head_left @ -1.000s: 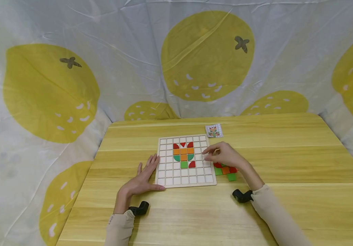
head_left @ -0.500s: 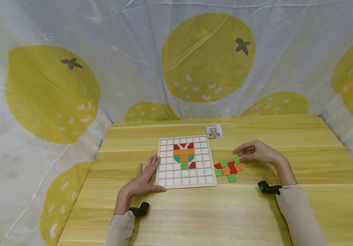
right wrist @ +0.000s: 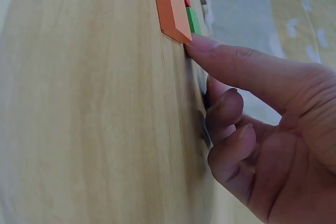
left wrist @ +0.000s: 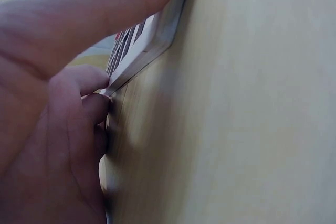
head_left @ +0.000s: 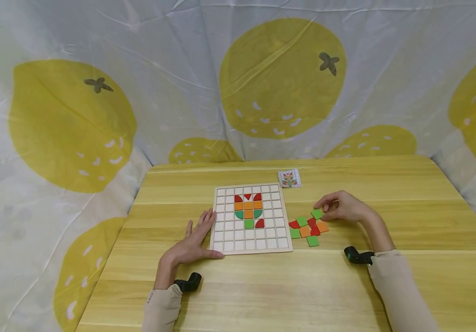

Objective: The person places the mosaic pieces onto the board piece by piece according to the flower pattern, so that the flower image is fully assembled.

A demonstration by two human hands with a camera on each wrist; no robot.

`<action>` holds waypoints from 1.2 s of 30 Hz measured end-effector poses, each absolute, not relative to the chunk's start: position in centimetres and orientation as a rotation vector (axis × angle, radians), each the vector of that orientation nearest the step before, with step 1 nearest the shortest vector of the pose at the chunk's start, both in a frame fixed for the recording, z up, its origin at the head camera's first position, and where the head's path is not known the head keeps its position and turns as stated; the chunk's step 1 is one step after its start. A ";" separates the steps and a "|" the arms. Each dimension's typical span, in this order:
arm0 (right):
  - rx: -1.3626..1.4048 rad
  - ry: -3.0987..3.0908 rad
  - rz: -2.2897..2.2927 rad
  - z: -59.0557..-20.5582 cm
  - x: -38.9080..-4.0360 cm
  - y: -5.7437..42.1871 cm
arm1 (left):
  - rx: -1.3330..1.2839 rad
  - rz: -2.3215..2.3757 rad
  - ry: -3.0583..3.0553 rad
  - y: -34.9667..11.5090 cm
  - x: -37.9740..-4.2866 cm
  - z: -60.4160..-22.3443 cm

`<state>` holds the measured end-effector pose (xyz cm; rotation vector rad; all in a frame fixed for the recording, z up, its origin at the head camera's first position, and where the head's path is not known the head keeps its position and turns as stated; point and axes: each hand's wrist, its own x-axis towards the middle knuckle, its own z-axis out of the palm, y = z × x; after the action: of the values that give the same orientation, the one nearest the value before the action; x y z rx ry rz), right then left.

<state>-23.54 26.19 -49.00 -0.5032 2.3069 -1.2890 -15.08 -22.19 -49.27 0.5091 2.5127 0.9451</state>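
My left hand [head_left: 191, 243] rests along the left side of a square wooden grid board [head_left: 226, 247], fingers straight against its edge and thumb at the near left corner. Set in the grid are red, orange and green tiles [head_left: 248, 206] in a flower shape, with a red quarter-round tile [head_left: 260, 223] low on its right. Right of the board, my right hand [head_left: 342, 207] pinches a green square tile [head_left: 317, 214] between thumb and index finger, at the far side of a loose pile. In the right wrist view, the thumb tip lies by an orange tile [right wrist: 173, 11].
Loose red, orange and green tiles [head_left: 305, 231] lie close by the board's right edge. A small printed pattern card [head_left: 289, 178] lies beyond the board's far right corner. A lemon-print cloth [head_left: 196, 69] hangs behind the wooden table [head_left: 254, 290].
My right hand has moved right from over the board to the loose pile, then slightly left with the green square tile shifting along. The left hand stays at the board.
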 end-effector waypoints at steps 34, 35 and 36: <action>-0.451 2.405 -1.377 -49.4 -21.5 13.6 | 0.523 0.952 2.516 -22.1 -14.9 -49.4; -0.462 2.408 -1.370 -49.5 -21.6 13.5 | 0.520 0.952 2.518 -22.1 -14.9 -49.4; -0.467 2.411 -1.363 -49.5 -21.6 13.4 | 0.517 0.953 2.520 -22.2 -14.9 -49.4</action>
<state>-21.59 13.38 -49.49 -0.4674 2.4109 -1.3628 -14.93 -22.16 -49.37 0.5174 2.5204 0.9525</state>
